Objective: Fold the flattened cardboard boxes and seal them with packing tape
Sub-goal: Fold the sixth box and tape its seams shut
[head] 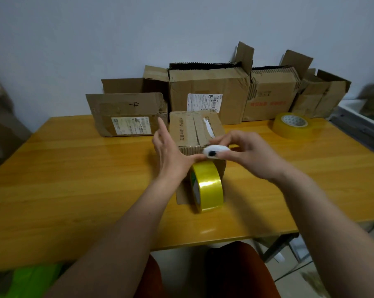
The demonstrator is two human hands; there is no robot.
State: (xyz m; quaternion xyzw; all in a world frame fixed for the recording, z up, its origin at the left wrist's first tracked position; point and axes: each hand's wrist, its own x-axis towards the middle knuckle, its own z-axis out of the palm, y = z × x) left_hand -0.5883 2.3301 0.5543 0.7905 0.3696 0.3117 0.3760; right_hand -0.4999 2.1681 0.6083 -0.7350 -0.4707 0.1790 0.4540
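Note:
A small cardboard box [192,130] stands at the middle of the yellow wooden table [74,168], its top flaps closed. A roll of yellow packing tape [207,186] stands on edge against the box's front face. My left hand [171,153] is at the box's left front corner, index finger straight up and thumb against the front top edge. My right hand [250,155] pinches a small white cutter with a black dot [215,150] at that same edge, just above the roll. Whether a tape strip runs over the box top is unclear.
A flattened box marked "4" [125,112] leans behind on the left. Three larger open boxes [207,87], [270,93], [323,95] line the wall. A second, bigger tape roll [293,125] lies flat at the back right. My knees are under the table's front edge.

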